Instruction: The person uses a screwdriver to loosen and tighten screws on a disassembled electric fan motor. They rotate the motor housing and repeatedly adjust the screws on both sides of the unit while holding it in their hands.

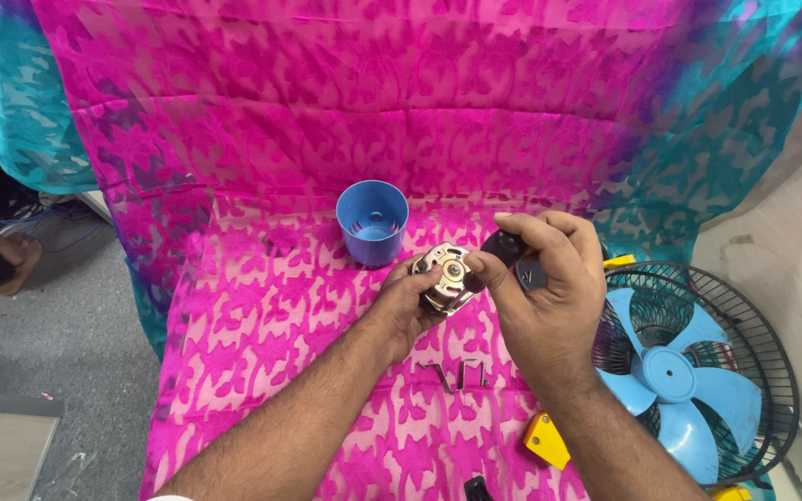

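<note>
**Fan motor held in both hands above the pink cloth**

Your left hand [407,311] cups the fan motor [446,276] from below and behind, its fingers closed around the round metal body; your right hand [540,288] pinches a small black part [505,249] between thumb and forefinger, right against the motor's front hub. The motor sits just in front of the blue plastic cup [372,223], over the cloth-covered desk [262,315]. Judge the motor to be heavy for its bulk, rigid and smooth-sided: grip it around the outer casing, not by the shaft or any wiring. The black part looks light and easy to drop. The fan [689,371] with blue blades lies to your right, well apart.
</note>
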